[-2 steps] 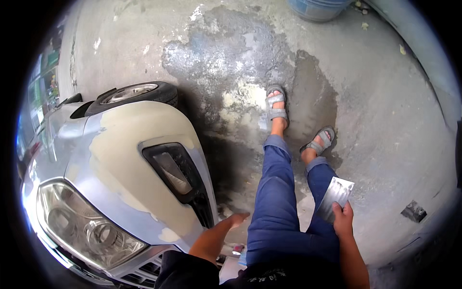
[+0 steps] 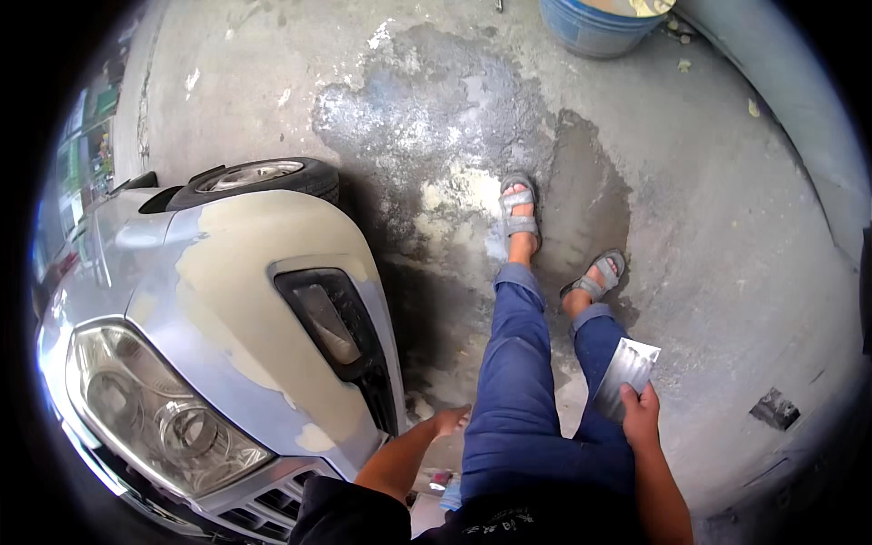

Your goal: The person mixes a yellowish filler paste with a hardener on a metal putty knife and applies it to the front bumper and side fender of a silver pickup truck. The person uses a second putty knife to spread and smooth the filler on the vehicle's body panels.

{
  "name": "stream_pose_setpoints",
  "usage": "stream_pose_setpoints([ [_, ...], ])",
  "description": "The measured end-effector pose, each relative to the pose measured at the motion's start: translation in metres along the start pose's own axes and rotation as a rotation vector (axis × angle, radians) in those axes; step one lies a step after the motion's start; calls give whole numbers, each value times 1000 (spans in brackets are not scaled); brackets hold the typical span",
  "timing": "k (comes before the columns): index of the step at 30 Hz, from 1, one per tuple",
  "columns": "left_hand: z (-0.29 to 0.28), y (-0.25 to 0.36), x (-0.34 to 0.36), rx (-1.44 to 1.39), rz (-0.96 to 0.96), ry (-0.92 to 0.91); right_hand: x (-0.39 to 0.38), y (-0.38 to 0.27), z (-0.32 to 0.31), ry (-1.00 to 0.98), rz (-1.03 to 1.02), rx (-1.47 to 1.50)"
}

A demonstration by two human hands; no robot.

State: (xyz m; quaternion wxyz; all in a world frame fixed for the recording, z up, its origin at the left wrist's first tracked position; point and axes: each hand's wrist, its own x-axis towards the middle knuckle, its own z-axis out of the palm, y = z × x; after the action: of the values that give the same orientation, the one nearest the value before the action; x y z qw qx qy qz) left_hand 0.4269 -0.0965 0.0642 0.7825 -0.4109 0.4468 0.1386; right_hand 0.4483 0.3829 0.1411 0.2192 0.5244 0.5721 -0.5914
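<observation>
While you stand beside the car bumper patched with pale filler, your right hand grips a flat metal spreader low by your thigh, blade forward, and your left hand hangs loosely open and empty near the bumper's corner.

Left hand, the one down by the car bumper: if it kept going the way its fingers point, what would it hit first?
The left hand points right, toward the blue-jeaned left leg, so it would likely meet that first. Depth is unclear; it might pass in front of the leg.
</observation>
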Motion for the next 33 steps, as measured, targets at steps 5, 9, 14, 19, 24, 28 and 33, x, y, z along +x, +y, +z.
stream_pose_setpoints([
  [5, 93, 16, -45, -382, 602, -124, -17, -4, -21, -41, 18, 408],
  [9, 125, 31, -131, -669, 584, -149, -51, -15, -44, -101, -35, 501],
  [14, 160, 3, -187, -549, 521, 34, -85, -49, -64, -217, -134, 470],
  [19, 192, -29, -213, -396, 650, 31, -115, -76, -67, -327, -262, 408],
  [24, 215, -45, -254, -34, 817, 236, -182, -99, -49, -516, -359, 263],
  [28, 254, -56, -269, -439, 1316, -21, -244, -95, -30, -705, -417, 84],
  [33, 296, -129, -274, -653, 1521, -229, -302, -67, 0, -851, -510, -212],
])
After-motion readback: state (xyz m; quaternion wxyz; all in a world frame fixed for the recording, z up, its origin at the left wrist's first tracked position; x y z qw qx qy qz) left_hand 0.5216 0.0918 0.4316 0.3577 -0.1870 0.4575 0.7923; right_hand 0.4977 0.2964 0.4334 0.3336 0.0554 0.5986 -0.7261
